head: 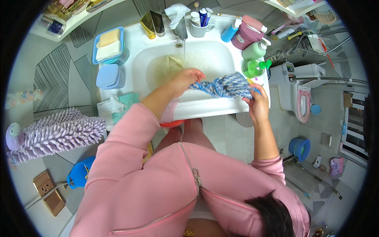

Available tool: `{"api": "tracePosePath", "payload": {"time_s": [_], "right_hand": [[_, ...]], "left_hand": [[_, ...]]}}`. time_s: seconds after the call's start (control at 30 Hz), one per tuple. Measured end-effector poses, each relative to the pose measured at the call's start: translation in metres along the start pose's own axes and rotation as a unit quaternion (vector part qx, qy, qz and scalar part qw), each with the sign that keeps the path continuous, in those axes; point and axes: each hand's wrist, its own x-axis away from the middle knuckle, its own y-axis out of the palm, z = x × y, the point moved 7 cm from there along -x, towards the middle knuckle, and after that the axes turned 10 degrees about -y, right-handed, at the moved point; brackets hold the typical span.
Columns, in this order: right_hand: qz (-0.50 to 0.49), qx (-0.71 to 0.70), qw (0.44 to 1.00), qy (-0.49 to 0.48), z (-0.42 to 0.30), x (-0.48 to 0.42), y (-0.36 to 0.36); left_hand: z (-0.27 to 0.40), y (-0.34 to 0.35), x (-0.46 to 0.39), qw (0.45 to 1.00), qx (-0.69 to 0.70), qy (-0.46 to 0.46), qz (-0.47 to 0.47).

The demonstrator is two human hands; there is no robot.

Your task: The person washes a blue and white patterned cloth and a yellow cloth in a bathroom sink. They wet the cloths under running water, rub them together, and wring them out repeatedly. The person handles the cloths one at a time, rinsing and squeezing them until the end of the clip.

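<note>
A blue and white knitted cloth (pixel 232 86) is stretched between my hands over the front right of a white washbasin (pixel 219 109). My left hand (pixel 187 80) grips its narrow, twisted end. At its wider end, my right hand (pixel 257 99) holds the edge between thumb and fingers. Water runs from the faucet (pixel 181 29) into murky water in the bowl. A pale cloth (pixel 175 64) lies partly under that water, behind my left hand. A pink cloth (pixel 170 111) hangs over the basin's front edge beside my left forearm.
Soap bars in a blue box (pixel 94 49), a lidded blue container (pixel 110 76) and tissues (pixel 111 106) line the left rim. A grey mug (pixel 198 30) and tubes stand behind the faucet area. Several bottles, including a green pump bottle (pixel 254 68), crowd the right rim.
</note>
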Motion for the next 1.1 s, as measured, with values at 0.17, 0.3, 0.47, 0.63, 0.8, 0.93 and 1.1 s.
{"api": "tracePosePath", "payload": {"time_s": [0.17,0.3,0.47,0.63,0.8,0.93,1.1], "right_hand": [[0.093,0.05,0.993,0.042,0.044,0.032,-0.119],[0.028,0.377,0.925,0.046,0.053,0.041,-0.142],[-0.036,0.681,0.714,-0.159,-0.02,0.008,-0.06],[-0.155,0.618,0.722,-0.27,-0.02,-0.034,0.015],[-0.321,0.538,0.746,-0.225,0.056,-0.087,0.093],[-0.463,0.598,0.653,-0.034,0.156,-0.118,0.14],[-0.533,0.655,0.535,0.026,0.231,-0.127,0.17]], "left_hand": [[-0.052,0.003,-0.021,0.987,-0.15,-0.051,-0.016],[-0.08,-0.103,-0.035,0.819,-0.427,-0.108,0.368],[-0.062,-0.155,-0.029,0.687,-0.4,-0.217,0.566],[-0.088,-0.181,-0.058,0.77,-0.364,-0.254,0.458],[-0.092,-0.202,-0.024,0.83,0.289,-0.072,0.472],[-0.047,-0.205,0.013,0.834,0.336,0.101,0.426],[-0.025,-0.201,0.05,0.809,0.336,0.109,0.469]]}}
